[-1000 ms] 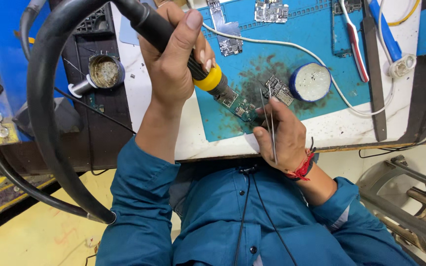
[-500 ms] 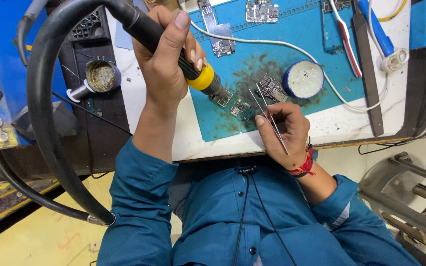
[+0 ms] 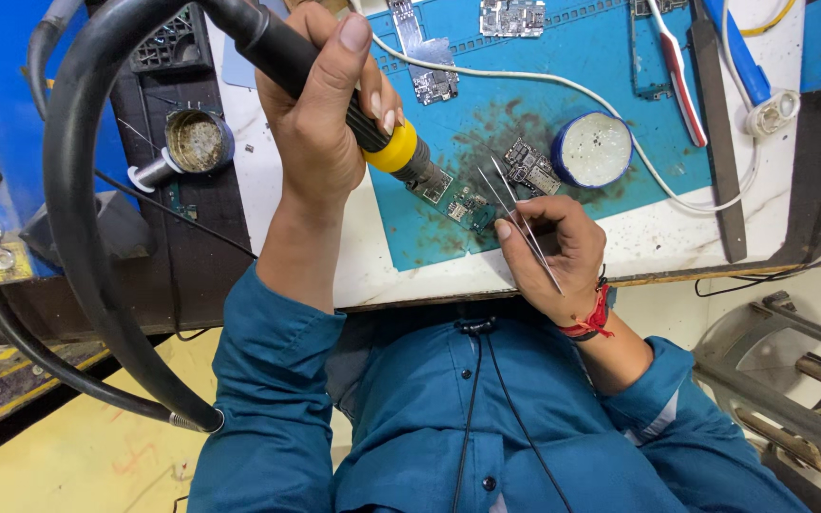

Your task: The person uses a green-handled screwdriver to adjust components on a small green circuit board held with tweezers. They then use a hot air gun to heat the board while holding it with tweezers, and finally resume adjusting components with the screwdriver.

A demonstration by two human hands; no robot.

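The left hand (image 3: 320,133) has its fingers wrapped tight around a black tool with a yellow ring (image 3: 377,138), and the tool's tip points down at a small green board (image 3: 467,205). The right hand (image 3: 555,255) pinches thin metal tweezers (image 3: 517,217), whose tips are by that board. The board lies on a blue mat (image 3: 525,85) on the worktop (image 3: 648,237), near a round white tin (image 3: 591,149).
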